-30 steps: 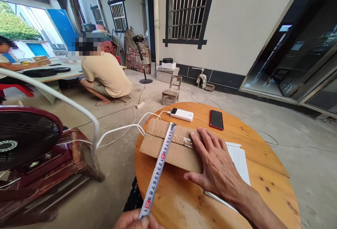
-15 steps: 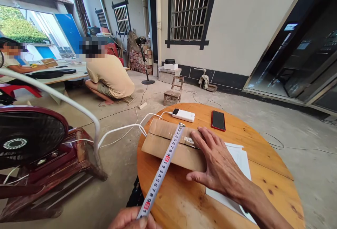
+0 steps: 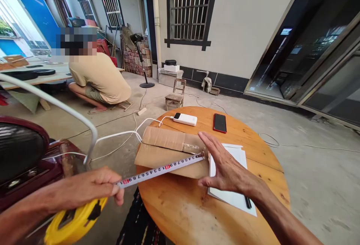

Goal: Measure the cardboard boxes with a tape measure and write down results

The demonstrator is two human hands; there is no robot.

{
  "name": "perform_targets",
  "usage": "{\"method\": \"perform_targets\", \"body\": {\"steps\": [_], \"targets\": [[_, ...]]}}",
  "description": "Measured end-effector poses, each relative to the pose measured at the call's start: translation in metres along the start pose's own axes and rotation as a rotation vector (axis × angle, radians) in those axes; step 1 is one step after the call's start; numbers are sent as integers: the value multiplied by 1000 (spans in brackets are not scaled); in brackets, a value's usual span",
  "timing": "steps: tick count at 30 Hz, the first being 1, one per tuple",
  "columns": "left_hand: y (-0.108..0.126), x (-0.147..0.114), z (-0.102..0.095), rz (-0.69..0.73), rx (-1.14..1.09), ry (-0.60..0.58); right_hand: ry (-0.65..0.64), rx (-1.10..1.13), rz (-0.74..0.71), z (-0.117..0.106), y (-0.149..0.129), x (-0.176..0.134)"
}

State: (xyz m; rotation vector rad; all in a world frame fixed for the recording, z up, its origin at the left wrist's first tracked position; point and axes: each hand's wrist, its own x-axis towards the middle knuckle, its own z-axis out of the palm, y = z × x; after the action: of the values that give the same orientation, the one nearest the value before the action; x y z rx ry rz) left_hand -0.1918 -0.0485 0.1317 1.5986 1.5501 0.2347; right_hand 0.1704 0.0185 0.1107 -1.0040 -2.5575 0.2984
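Head view: left hand (image 3: 94, 185) pinching a tape-measure blade (image 3: 160, 170), right hand (image 3: 226, 168) spread wide beside a cardboard box (image 3: 168, 155), the slanting blade best laid taut along the box's edge

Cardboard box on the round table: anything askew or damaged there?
Slightly. The measuring tape blade slants across the cardboard box rather than lining up with an edge. The clear adhesive tape near the right end of its seam looks wrinkled. No spill visible.

Tape measure (image 3: 80, 225) yellow; cardboard (image 3: 160, 157) brown; paper (image 3: 235, 201) white.
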Motion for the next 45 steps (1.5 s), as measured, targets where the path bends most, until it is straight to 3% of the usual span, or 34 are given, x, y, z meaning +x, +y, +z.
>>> {"method": "perform_targets", "body": {"steps": [3,7,14,20,35,45], "targets": [[7,11,-15,48,136,-178,-4,-3,-10,0,0,0],[19,29,-23,131,80,-283,-13,-9,3,-1,-3,0],[30,58,-47,113,46,-505,-31,-53,-19,0,-3,-2],[35,72,-65,97,59,-512,-29,-77,-10,5,0,-2],[53,91,-83,81,130,-517,44,-265,-49,21,-1,-4],[41,106,-86,51,23,-514,68,-295,-37,23,-1,-3]]}}
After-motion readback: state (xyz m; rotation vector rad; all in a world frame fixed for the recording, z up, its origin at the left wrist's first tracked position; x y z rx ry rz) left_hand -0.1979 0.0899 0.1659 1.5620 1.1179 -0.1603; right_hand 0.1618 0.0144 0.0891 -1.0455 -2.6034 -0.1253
